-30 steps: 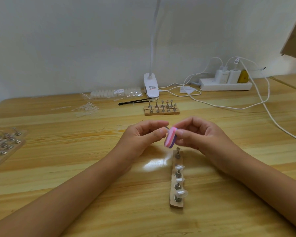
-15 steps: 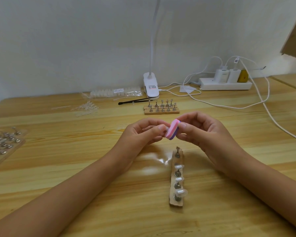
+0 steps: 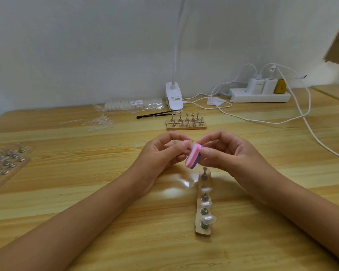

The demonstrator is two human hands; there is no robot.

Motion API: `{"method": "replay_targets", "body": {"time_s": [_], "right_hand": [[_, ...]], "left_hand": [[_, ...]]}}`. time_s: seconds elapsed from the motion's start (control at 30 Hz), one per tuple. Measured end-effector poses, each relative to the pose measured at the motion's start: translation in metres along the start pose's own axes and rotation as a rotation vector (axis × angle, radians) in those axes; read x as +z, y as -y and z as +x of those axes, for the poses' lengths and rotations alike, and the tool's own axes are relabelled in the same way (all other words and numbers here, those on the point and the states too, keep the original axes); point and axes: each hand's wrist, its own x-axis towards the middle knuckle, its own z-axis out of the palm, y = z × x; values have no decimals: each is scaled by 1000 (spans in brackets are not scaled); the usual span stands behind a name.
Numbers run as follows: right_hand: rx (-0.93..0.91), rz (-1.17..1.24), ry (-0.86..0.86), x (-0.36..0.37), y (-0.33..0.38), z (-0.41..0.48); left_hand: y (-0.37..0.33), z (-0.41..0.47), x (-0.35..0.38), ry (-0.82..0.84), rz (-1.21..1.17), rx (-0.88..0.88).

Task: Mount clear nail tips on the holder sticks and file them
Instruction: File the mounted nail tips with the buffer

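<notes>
Left hand (image 3: 160,155) and right hand (image 3: 231,155) are hovering together above table (image 3: 67,173). Holder strip (image 3: 203,204) is lying just before them, holder block (image 3: 186,125) behind, lamp base (image 3: 174,98) beyond, power strip (image 3: 260,97) rear right, trays (image 3: 6,165) far left.

Glossy wooden table (image 3: 86,192) (metal holder sticks (image 3: 204,196))

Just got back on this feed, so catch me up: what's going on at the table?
A person is filing by hand. The right hand pinches a pink-and-purple buffer block, and the left hand holds what looks like a clear nail tip against its upper end. Just below the hands lies a wooden holder strip: three of its sticks carry mounted tips, and the farthest stick is bare.
</notes>
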Motion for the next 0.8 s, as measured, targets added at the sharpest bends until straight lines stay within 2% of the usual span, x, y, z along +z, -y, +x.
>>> {"method": "replay_targets", "body": {"time_s": [0.3, 0.5, 0.63, 0.8], "right_hand": [[-20, -4, -87, -2, 0, 1], [-6, -79, -17, 0, 1, -1], [-62, -23, -129, -2, 2, 0], [-8, -119, 15, 2, -4, -1]], "left_hand": [[-1, -2, 1, 18, 47, 8], [-1, -1, 0, 6, 29, -16], [-2, 0, -1, 15, 8, -31], [-1, 2, -3, 15, -12, -43]]}}
